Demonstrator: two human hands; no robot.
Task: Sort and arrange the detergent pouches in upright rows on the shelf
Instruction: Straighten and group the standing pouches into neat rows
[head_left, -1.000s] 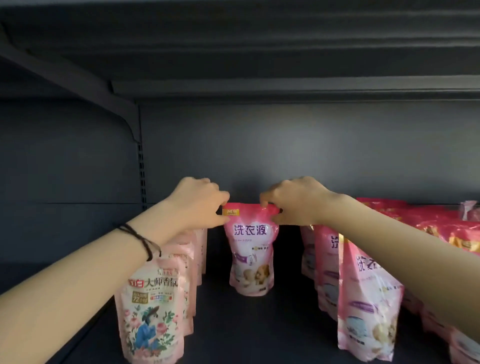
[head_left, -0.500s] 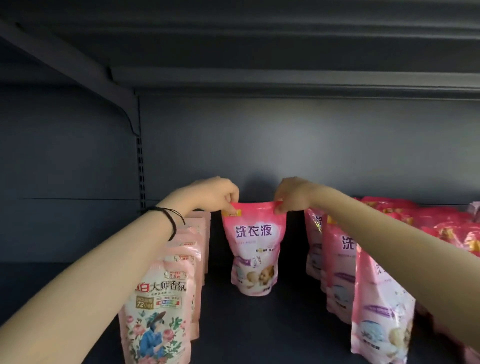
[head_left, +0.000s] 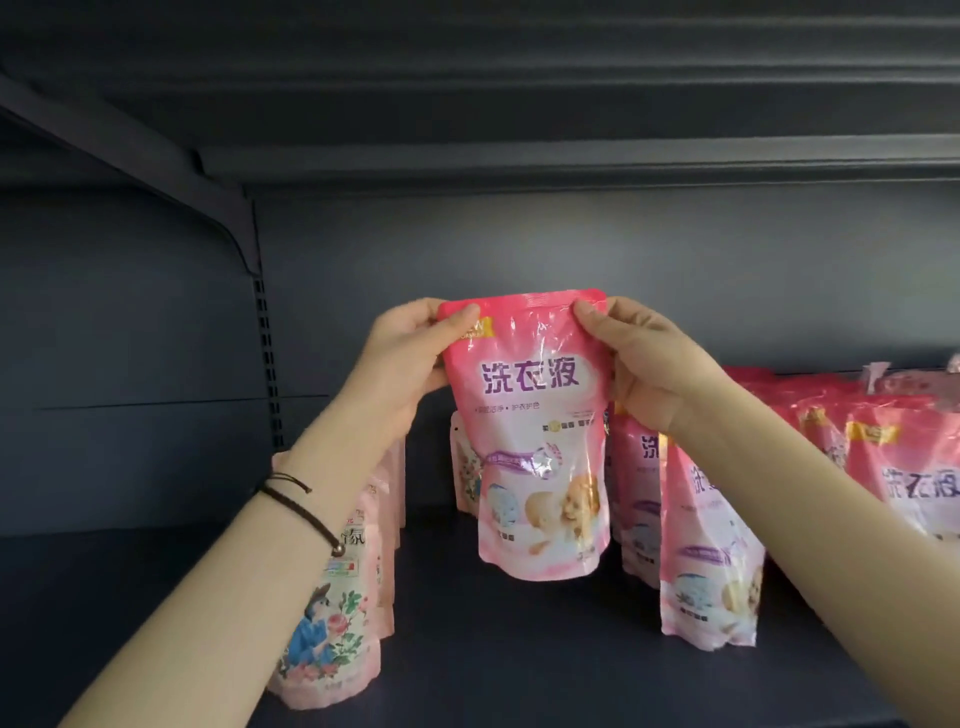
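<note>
1. My left hand (head_left: 400, 358) and right hand (head_left: 654, 364) each pinch one upper corner of the pink detergent pouch (head_left: 535, 452). The thumbs lie on the printed front and the other fingers are curled behind the top seal, so neither hand is free.
2. The pouch hangs upright between my fingers with its label facing me. A second ago it stood at the back of the shelf (head_left: 519, 649) with my fingers on its top edge. It is now raised and drawn toward me. I cannot tell whether its base still touches the deck.
3. A pale pouch (head_left: 465, 473) shows behind the held pouch, below my left fingers.
4. The floral pouches (head_left: 332, 623) stand in an upright file below and outward of my left fingers.
5. The matching pink row (head_left: 706, 561) stands upright just below my right fingers. I cannot tell the posture of the further pink pouches (head_left: 883, 426) beyond it.
6. Reading: the pouch has left its lone spot, so the carry has begun. I judge it belongs with the matching pink row. Because it is held only by the seal, the soft body may sag, so the base needs a flat landing.
</note>
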